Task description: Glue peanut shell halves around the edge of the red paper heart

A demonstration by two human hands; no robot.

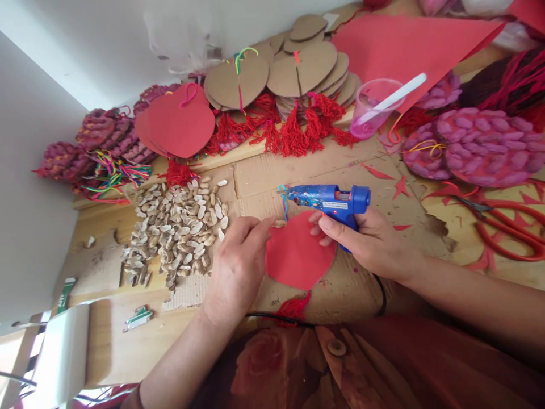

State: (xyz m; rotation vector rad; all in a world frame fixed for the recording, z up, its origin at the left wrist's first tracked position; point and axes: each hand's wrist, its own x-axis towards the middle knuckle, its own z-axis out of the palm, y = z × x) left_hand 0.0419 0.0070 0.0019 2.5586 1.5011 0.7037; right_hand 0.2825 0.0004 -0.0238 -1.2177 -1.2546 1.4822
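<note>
My right hand (374,244) is wrapped round the handle of a blue hot glue gun (310,196), its nozzle pointing left above the red heart-shaped piece (300,258). The heart lies on the cardboard sheet before me, with a blue cord loop at its top and a red yarn tassel (293,307) at its bottom. My left hand (240,258) is closed at the heart's upper left edge, fingertips pinching a small peanut shell (279,224). Left of that hand lies a spread heap of peanut shells (179,227).
Stacked cardboard pieces with red tassels (309,71) and a red heart (183,122) line the back. A pink plastic cup (370,116) holds a white stick. Orange-handled scissors (502,227) and red scraps lie right, near shell-covered pink pieces (489,142). The glue gun's black cord (382,292) runs in front.
</note>
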